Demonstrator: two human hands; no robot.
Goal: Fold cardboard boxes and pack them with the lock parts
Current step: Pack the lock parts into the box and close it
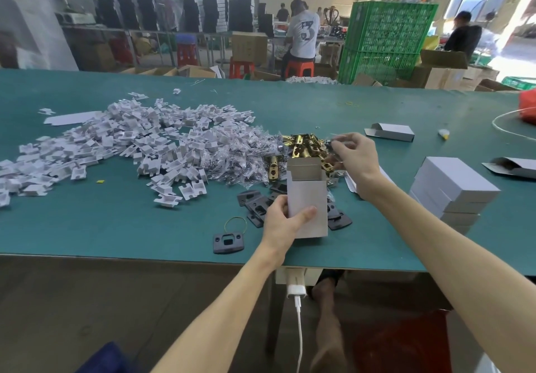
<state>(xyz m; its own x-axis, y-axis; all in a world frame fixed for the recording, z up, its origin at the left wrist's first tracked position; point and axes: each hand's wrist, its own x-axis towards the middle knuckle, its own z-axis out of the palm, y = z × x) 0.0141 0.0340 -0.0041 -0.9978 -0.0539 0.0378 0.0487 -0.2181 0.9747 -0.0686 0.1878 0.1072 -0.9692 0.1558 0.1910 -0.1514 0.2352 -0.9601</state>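
Note:
My left hand [285, 218] grips a small grey cardboard box [307, 195] upright above the table, its top flaps open. My right hand [352, 152] is just above and right of the box's mouth, pinching a small clear plastic bag [338, 138]. Behind the box lies a heap of brass latch bolts [304, 145]. Black strike plates [255, 203] are scattered around the box's base, one [228, 242] lying apart near the table's front edge. What is inside the box is hidden.
A wide pile of white card inserts [130, 143] and clear screw bags [240, 155] covers the green table [116, 227] to the left. A stack of closed grey boxes [455, 184] stands right. Open-ended boxes [390, 131] [513, 167] lie beyond. People work at benches behind.

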